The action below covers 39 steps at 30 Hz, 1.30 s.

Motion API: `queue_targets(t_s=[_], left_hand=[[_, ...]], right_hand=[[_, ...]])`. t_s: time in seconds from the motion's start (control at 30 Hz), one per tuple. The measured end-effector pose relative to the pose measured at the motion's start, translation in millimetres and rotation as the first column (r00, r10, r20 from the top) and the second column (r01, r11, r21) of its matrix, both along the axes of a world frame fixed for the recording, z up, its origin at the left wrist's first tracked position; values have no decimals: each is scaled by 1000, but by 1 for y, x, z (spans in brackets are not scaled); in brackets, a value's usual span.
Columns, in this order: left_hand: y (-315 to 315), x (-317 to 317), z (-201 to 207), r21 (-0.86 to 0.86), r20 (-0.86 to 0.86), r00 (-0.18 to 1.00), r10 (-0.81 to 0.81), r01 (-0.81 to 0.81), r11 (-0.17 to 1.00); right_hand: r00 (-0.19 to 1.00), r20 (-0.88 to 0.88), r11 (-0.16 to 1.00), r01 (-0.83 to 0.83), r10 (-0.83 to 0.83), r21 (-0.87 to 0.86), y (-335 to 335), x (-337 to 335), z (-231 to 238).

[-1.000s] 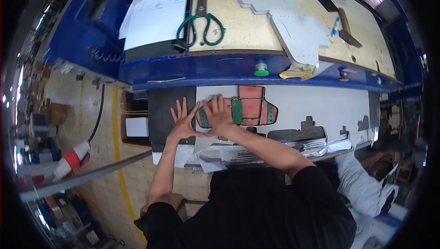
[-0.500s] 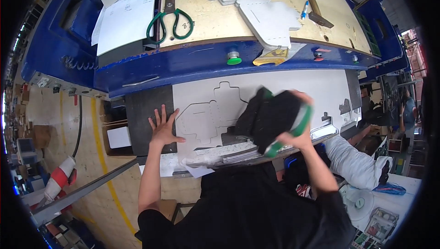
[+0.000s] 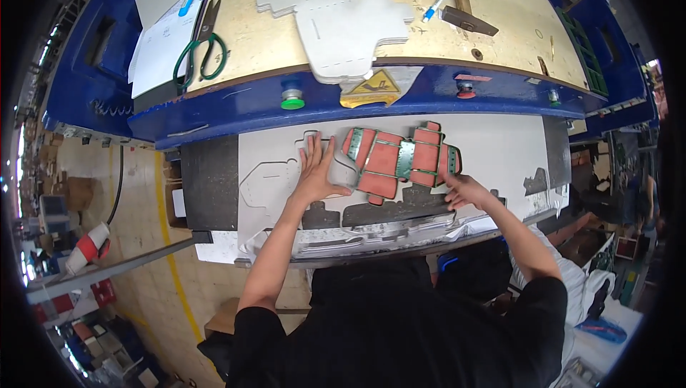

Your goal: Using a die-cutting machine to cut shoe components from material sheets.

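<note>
A cutting die (image 3: 382, 161) with red foam pads in a green and metal frame lies on the large white sheet (image 3: 493, 138). My left hand (image 3: 314, 170) rests with spread fingers on the sheet, just left of the die, over a cut outline. At the die's right end is my right hand (image 3: 466, 191), its fingers apart; whether a fingertip touches the frame I cannot tell. Further left, another cut outline (image 3: 268, 182) shows in the sheet. Dark board (image 3: 389, 209) shows through gaps along the sheet's near edge.
Beyond the blue machine beam (image 3: 236, 106), a wooden top holds green-handled scissors (image 3: 204, 48), stacked grey-white cut pieces (image 3: 336, 31), a hammer (image 3: 468, 16) and a blue marker (image 3: 436, 4). A green button (image 3: 291, 98) and a red button (image 3: 465, 90) sit on the beam.
The die, held tilted in my right hand with its dark side showing, now lies flat with red pads up. My right hand has let go. My left hand has moved right along the sheet.
</note>
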<state>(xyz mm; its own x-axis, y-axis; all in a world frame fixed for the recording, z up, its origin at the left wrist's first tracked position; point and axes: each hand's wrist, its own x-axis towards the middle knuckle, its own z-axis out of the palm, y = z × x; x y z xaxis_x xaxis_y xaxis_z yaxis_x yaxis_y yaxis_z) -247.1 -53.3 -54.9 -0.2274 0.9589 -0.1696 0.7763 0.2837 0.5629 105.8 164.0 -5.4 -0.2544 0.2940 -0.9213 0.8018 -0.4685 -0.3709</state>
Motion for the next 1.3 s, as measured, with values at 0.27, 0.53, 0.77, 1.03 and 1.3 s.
queue_targets(t_s=[0.27,0.53,0.77,1.03,1.3], left_hand=[[20,60,-11,-1,-124,977,172,-173,985],[4,71,-17,100,-114,964,242,-231,968],[3,64,-19,154,-76,962,261,-247,957],[0,64,-21,135,-53,958,282,-273,953],[4,62,-17,142,14,950,313,-312,939]], right_hand=[[917,-41,168,-29,397,985,47,28,-58],[907,43,194,-135,418,972,52,28,-77],[917,103,145,-170,386,975,49,20,-84],[925,124,102,-171,358,980,46,17,-88],[921,169,99,-215,351,972,49,11,-87]])
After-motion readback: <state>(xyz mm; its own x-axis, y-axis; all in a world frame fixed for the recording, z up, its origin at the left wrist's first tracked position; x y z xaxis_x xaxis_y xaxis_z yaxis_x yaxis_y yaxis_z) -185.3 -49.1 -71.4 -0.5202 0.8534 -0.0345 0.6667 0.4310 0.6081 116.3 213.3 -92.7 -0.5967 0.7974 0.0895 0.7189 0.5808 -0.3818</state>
